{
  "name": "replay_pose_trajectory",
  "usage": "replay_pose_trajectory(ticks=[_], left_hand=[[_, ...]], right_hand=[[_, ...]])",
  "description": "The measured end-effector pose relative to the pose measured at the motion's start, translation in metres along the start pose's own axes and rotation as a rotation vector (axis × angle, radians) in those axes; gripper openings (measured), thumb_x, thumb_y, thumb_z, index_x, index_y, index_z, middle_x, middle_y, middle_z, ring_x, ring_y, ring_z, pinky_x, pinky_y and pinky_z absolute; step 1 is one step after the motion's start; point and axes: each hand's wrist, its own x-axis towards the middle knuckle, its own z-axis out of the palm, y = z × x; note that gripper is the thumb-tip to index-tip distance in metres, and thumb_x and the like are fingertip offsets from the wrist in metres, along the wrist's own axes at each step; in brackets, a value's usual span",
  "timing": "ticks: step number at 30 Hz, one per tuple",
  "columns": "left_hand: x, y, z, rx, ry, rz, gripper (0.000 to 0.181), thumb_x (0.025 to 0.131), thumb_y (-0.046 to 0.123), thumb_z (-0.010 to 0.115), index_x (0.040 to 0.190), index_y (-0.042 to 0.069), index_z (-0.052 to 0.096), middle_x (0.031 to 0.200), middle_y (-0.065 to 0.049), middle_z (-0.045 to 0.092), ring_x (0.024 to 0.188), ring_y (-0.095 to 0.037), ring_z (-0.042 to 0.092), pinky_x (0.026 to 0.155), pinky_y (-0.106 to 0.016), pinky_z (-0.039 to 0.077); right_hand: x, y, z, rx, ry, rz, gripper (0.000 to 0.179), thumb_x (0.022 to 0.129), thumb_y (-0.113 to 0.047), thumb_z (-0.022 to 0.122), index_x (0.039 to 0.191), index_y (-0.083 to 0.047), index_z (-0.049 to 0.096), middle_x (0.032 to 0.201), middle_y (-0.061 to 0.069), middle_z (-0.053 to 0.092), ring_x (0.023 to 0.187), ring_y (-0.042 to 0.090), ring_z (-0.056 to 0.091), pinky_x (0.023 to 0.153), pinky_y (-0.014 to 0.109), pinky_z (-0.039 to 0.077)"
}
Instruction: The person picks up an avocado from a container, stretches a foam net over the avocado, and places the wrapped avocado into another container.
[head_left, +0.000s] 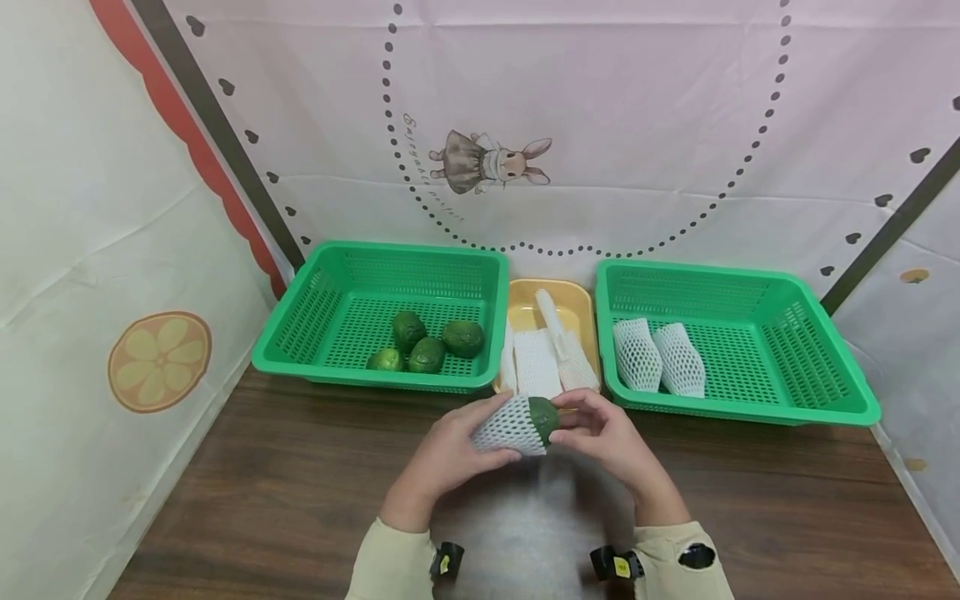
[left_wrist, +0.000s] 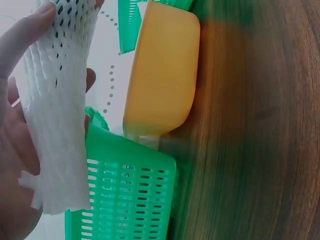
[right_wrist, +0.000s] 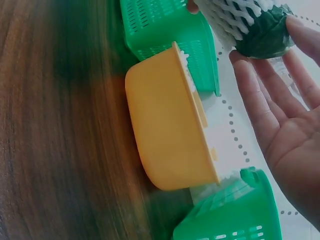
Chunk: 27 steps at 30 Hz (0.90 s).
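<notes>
Sleeving under way, it seemed: your left hand (head_left: 450, 450) gripped the white net (head_left: 506, 427), your right hand (head_left: 611, 442) pinched the avocado (head_left: 543, 418) poking out, just before the yellow tray (left_wrist: 162, 70); next, you likely needed to draw the net over that bare end

Person's L hand (head_left: 446, 458) grips, thumb opp. fingers; R hand (head_left: 618, 446) pinches betw. thumb & fingertips. Forearms (head_left: 390, 567) angle fwd. & inward, hands close together.
</notes>
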Motion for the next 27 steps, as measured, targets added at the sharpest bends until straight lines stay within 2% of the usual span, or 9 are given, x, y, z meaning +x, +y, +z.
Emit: replay_pose_trajectory(ticks=[4,8,13,16,19,22,24,27], left_hand=[[0.001,0.002,0.002,0.066,-0.012,0.026,0.076,0.071,0.037,0.079,0.137,0.018,0.047,0.128,-0.005,0.054,0.11,-0.018,0.052,0.092,-0.04,0.043],[0.002,0.004,0.005,0.133,-0.005,0.073,0.077,0.069,0.039,0.08,0.136,0.018,0.048,0.126,-0.005,0.055,0.108,-0.018,0.053,0.09,-0.04,0.043],[0.005,0.007,0.01,0.153,-0.006,0.156,0.077,0.067,0.034,0.082,0.134,0.015,0.05,0.122,-0.003,0.057,0.102,-0.016,0.054,0.086,-0.036,0.045],[0.006,0.008,0.012,0.174,-0.023,0.183,0.079,0.067,0.035,0.082,0.136,0.016,0.047,0.124,-0.003,0.055,0.104,-0.016,0.054,0.087,-0.036,0.045],[0.006,0.008,0.011,0.195,-0.02,0.176,0.088,0.065,0.042,0.082,0.139,0.017,0.042,0.131,-0.003,0.051,0.114,-0.02,0.049,0.094,-0.042,0.039],[0.005,0.005,0.005,0.219,0.006,0.134,0.094,0.061,0.045,0.083,0.14,0.018,0.04,0.137,-0.003,0.047,0.122,-0.023,0.043,0.098,-0.049,0.032],[0.003,0.002,0.0,0.221,0.024,0.099,0.091,0.06,0.043,0.084,0.137,0.017,0.044,0.136,-0.003,0.047,0.123,-0.023,0.042,0.099,-0.049,0.03],[0.002,-0.002,-0.004,0.223,0.024,0.07,0.079,0.065,0.038,0.083,0.133,0.015,0.049,0.131,-0.002,0.053,0.119,-0.021,0.047,0.098,-0.045,0.032]], right_hand=[[0.002,0.002,0.003,-0.042,-0.01,-0.01,0.041,0.078,-0.005,0.073,0.114,0.002,0.055,0.11,0.019,0.058,0.097,0.03,0.059,0.077,0.033,0.051],[0.004,0.004,0.007,-0.117,-0.014,-0.015,0.041,0.078,-0.006,0.074,0.114,-0.001,0.057,0.107,0.016,0.06,0.096,0.028,0.057,0.079,0.031,0.049],[0.006,0.006,0.013,-0.2,-0.058,-0.036,0.041,0.078,-0.004,0.07,0.117,0.001,0.056,0.106,0.015,0.059,0.09,0.026,0.057,0.078,0.035,0.048],[0.008,0.008,0.016,-0.229,-0.072,-0.03,0.044,0.077,-0.003,0.07,0.118,0.002,0.055,0.107,0.015,0.06,0.089,0.024,0.057,0.078,0.038,0.048],[0.007,0.009,0.015,-0.239,-0.041,-0.02,0.045,0.076,-0.002,0.07,0.118,0.001,0.056,0.108,0.015,0.06,0.089,0.024,0.057,0.078,0.038,0.048],[0.005,0.009,0.011,-0.216,0.031,-0.017,0.046,0.075,0.001,0.069,0.118,0.002,0.055,0.108,0.016,0.06,0.091,0.025,0.057,0.077,0.034,0.049],[0.004,0.008,0.008,-0.177,0.083,-0.016,0.046,0.075,0.004,0.067,0.119,0.004,0.054,0.109,0.018,0.06,0.094,0.025,0.057,0.077,0.031,0.049],[0.002,0.006,0.004,-0.118,0.142,0.006,0.045,0.076,0.007,0.066,0.12,0.004,0.054,0.108,0.019,0.06,0.095,0.025,0.057,0.076,0.027,0.048]])
